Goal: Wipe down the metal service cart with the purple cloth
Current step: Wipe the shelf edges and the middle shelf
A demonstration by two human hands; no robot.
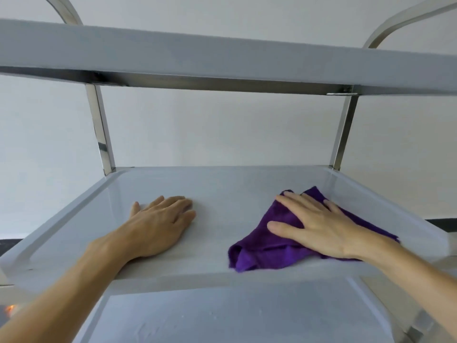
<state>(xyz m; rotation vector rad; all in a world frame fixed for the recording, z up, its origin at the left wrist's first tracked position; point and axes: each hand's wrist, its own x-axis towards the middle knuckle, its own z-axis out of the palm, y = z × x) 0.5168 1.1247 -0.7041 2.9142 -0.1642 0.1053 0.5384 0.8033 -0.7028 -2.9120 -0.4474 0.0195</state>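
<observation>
The metal service cart fills the view, with its middle shelf [222,191] in front of me. The purple cloth [264,246] lies crumpled on the right half of that shelf. My right hand [319,226] presses flat on the cloth, fingers spread and straight. My left hand [158,224] rests palm down on the bare left half of the shelf, fingers straight, holding nothing.
The top shelf [222,60] overhangs the hands closely. Steel uprights stand at the back left [101,134] and back right [343,134]. The bottom shelf [222,315] lies below the near edge. A plain wall is behind the cart.
</observation>
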